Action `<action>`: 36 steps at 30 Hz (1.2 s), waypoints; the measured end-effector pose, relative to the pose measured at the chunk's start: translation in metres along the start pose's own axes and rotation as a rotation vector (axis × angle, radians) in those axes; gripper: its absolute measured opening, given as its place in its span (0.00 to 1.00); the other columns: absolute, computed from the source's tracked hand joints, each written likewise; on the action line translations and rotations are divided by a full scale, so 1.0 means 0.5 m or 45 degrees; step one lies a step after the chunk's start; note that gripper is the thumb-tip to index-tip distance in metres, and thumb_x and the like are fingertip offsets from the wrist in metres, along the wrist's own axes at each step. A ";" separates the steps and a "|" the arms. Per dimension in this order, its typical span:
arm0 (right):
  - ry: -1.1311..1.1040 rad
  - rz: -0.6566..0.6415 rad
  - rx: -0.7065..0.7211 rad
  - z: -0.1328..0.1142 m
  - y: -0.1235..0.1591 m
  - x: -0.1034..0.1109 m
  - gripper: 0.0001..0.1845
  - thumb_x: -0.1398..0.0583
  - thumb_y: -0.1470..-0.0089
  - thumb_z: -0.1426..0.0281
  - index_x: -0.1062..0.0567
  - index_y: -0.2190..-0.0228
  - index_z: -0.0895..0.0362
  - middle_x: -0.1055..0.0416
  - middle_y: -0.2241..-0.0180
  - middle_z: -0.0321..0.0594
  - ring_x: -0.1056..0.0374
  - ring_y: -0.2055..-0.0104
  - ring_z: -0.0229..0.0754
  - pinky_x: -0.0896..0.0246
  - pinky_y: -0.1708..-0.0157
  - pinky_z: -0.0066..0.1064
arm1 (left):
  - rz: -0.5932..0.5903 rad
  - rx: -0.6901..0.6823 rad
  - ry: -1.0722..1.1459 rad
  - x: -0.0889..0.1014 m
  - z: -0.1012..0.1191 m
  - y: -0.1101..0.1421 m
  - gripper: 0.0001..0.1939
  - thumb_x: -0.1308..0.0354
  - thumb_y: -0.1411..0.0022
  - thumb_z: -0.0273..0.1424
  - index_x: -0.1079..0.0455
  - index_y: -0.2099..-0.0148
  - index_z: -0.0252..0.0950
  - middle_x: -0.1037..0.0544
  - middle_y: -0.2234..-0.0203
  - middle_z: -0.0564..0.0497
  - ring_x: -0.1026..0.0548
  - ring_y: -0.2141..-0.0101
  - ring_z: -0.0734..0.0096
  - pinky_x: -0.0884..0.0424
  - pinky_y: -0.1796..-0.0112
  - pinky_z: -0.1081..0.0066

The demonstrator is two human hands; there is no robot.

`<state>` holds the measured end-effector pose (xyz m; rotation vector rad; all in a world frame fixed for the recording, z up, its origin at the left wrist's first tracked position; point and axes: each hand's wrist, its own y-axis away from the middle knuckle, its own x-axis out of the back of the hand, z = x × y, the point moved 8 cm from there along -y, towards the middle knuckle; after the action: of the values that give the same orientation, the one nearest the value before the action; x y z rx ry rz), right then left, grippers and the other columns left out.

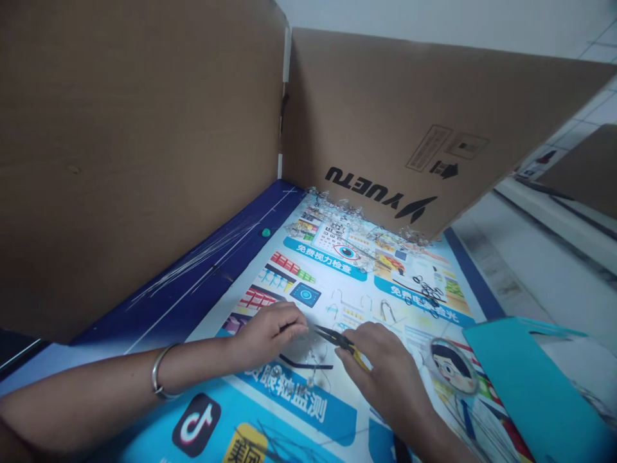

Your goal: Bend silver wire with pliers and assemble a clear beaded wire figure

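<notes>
My right hand point(385, 366) is wrapped round a pair of needle-nose pliers point(339, 337) with dark jaws and yellow handles. Their tips point left toward my left hand point(272, 331). Its thumb and fingers are pinched together just beside the tips; what they hold is too small to make out. Under the hands lie several clear beaded wire pieces point(311, 381) and a dark thin strip point(308, 366). Whether the jaws grip anything cannot be seen.
Cardboard panels point(380, 96) wall the back and left. Clear wire pieces point(337, 209) are heaped along the back, with black wire pieces point(427, 289) at right. Long straight wires point(193, 260) lie left, dark wires point(289, 444) in front. A teal box point(535, 386) stands right on the printed sheet point(260, 389).
</notes>
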<state>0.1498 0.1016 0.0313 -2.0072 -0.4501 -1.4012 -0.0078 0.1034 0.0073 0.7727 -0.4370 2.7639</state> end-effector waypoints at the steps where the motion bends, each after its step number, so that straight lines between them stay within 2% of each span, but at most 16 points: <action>1: -0.014 -0.024 -0.008 0.000 0.000 -0.002 0.09 0.45 0.45 0.66 0.27 0.66 0.55 0.32 0.70 0.41 0.38 0.66 0.43 0.46 0.66 0.33 | -0.005 -0.040 -0.042 -0.001 0.004 0.001 0.12 0.52 0.37 0.31 0.34 0.71 0.34 0.31 0.76 0.53 0.33 0.71 0.72 0.40 0.68 0.74; 5: -0.014 -0.075 -0.029 -0.009 0.001 -0.006 0.09 0.45 0.45 0.66 0.26 0.66 0.54 0.32 0.71 0.40 0.36 0.67 0.43 0.45 0.67 0.32 | -0.031 -0.157 -0.169 -0.008 0.013 0.008 0.12 0.53 0.36 0.31 0.33 0.69 0.34 0.31 0.75 0.52 0.34 0.70 0.71 0.41 0.67 0.73; 8: 0.034 -0.067 -0.035 -0.012 0.004 -0.008 0.10 0.45 0.46 0.66 0.25 0.66 0.54 0.31 0.72 0.40 0.35 0.68 0.42 0.45 0.69 0.30 | -0.033 -0.166 -0.171 -0.007 0.014 0.010 0.11 0.53 0.36 0.30 0.32 0.68 0.34 0.31 0.75 0.51 0.34 0.70 0.71 0.40 0.67 0.72; 11: 0.074 -0.078 -0.055 -0.006 0.008 -0.015 0.10 0.46 0.45 0.66 0.25 0.66 0.54 0.30 0.72 0.40 0.34 0.68 0.42 0.44 0.70 0.29 | -0.079 -0.076 -0.036 -0.004 0.006 0.005 0.09 0.51 0.37 0.30 0.33 0.68 0.34 0.30 0.74 0.52 0.33 0.70 0.71 0.39 0.67 0.72; 14: 0.068 -0.059 -0.072 0.005 0.014 -0.018 0.11 0.47 0.45 0.65 0.25 0.66 0.54 0.29 0.70 0.41 0.34 0.67 0.42 0.42 0.69 0.29 | -0.182 0.075 0.209 -0.009 -0.012 0.000 0.04 0.48 0.41 0.29 0.34 0.64 0.35 0.31 0.72 0.53 0.34 0.70 0.73 0.37 0.67 0.73; 18: 0.009 0.024 -0.026 0.013 0.021 -0.017 0.13 0.48 0.44 0.65 0.25 0.66 0.56 0.29 0.70 0.43 0.33 0.68 0.42 0.39 0.69 0.30 | -0.310 0.188 0.416 -0.022 -0.033 -0.003 0.08 0.47 0.44 0.26 0.37 0.59 0.35 0.31 0.70 0.53 0.33 0.69 0.74 0.35 0.67 0.73; 23: -0.056 0.125 0.012 0.016 0.027 -0.016 0.11 0.47 0.44 0.66 0.27 0.64 0.56 0.29 0.70 0.43 0.32 0.67 0.43 0.38 0.70 0.31 | -0.322 0.178 0.184 -0.021 -0.047 -0.008 0.08 0.46 0.47 0.22 0.34 0.62 0.35 0.32 0.71 0.54 0.34 0.72 0.76 0.36 0.70 0.75; 28: -0.129 0.137 0.006 0.008 0.029 -0.027 0.08 0.45 0.45 0.68 0.28 0.64 0.56 0.30 0.70 0.43 0.33 0.68 0.42 0.37 0.69 0.30 | -0.316 -0.004 0.042 -0.019 -0.023 -0.010 0.06 0.43 0.48 0.22 0.31 0.65 0.35 0.30 0.68 0.52 0.31 0.64 0.70 0.35 0.63 0.71; 32: -0.155 0.158 -0.018 -0.004 0.033 -0.033 0.06 0.45 0.45 0.67 0.29 0.66 0.56 0.30 0.70 0.42 0.33 0.68 0.43 0.38 0.70 0.31 | -0.262 0.010 -0.018 -0.024 -0.031 -0.002 0.07 0.40 0.48 0.25 0.30 0.64 0.36 0.29 0.68 0.52 0.31 0.63 0.69 0.35 0.62 0.71; 36: -0.195 0.160 -0.053 -0.011 0.037 -0.044 0.05 0.44 0.45 0.68 0.29 0.68 0.56 0.31 0.71 0.42 0.35 0.69 0.42 0.38 0.69 0.31 | -0.215 -0.007 -0.118 -0.034 -0.036 0.004 0.08 0.43 0.49 0.23 0.31 0.64 0.36 0.31 0.69 0.52 0.32 0.65 0.69 0.36 0.65 0.72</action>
<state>0.1489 0.0858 0.0067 -2.1468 -0.3568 -1.1959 -0.0026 0.1054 -0.0168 0.8961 -0.3782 2.5774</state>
